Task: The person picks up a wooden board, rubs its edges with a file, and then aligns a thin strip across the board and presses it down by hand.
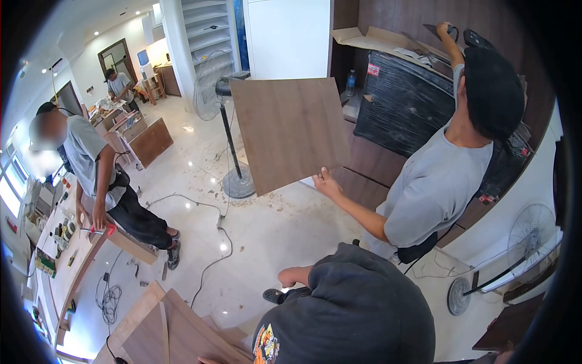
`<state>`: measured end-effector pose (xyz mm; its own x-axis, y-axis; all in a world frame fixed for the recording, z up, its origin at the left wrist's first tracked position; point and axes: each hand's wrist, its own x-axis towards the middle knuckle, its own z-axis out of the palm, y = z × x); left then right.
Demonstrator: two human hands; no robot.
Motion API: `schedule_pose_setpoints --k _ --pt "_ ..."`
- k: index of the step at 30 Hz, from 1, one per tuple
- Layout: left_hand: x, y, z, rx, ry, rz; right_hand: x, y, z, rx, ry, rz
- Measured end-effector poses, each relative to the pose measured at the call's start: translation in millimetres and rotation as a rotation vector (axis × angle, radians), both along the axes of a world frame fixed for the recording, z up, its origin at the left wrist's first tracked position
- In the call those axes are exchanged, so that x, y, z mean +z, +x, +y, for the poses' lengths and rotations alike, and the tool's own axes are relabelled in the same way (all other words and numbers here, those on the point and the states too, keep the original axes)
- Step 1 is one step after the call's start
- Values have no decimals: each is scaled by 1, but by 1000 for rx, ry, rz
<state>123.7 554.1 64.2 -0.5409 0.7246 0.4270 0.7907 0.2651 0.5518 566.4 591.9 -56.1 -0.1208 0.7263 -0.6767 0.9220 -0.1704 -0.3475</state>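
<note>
Parts of a hand [208, 360] show at the bottom edge beside a brown wood panel [142, 340], mostly cut off. Another partial hand [504, 357] appears at the bottom right, close under a dark brown board [509, 323]. I cannot tell whether these are my own hands, and their grip is hidden. Directly before me a person in a black shirt [364, 303] bends low, back towards me. A person in a grey shirt and black cap [442, 176] holds up a square wood panel [291, 130] with one hand and a dark hand tool [445, 30] with the other.
A standing fan [230, 133] stands behind the raised panel, another fan [527, 242] at the right. Cables [221, 227] cross the dusty floor. At left, a person [91, 151] works at a curved bench [79, 261] with tools. A plastic-wrapped black panel [403, 112] leans by the cabinets.
</note>
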Motion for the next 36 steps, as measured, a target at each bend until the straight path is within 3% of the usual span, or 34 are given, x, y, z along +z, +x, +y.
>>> schedule_pose_setpoints --k 5,10,13,16,19,22,25,27,32,36 --pt "-23 -14 5 -48 79 1 -14 -4 6 14 -15 -13" --pt "-5 -4 0 -53 112 40 -4 -5 4 -7 6 1" --pt "-31 -20 5 -82 92 33 -8 -8 6 30 -7 -11" --pt "-31 -16 6 -4 136 0 -10 -13 10 74 -33 -33" --pt "-35 -22 6 11 12 15 -17 -16 13 93 -70 -32" --pt "-57 -30 10 20 -60 -157 -10 -23 14 151 -49 -94" --pt "-55 -27 10 34 -19 -139 -16 -23 14 212 -27 -88" --pt "-48 -23 10 43 -33 -127 17 -31 11 194 -31 -81" --pt "-48 -26 10 38 -62 -160 33 -35 4 123 -46 -83" --pt "-58 -31 11 21 -51 -170 13 -32 3 113 -22 -89"
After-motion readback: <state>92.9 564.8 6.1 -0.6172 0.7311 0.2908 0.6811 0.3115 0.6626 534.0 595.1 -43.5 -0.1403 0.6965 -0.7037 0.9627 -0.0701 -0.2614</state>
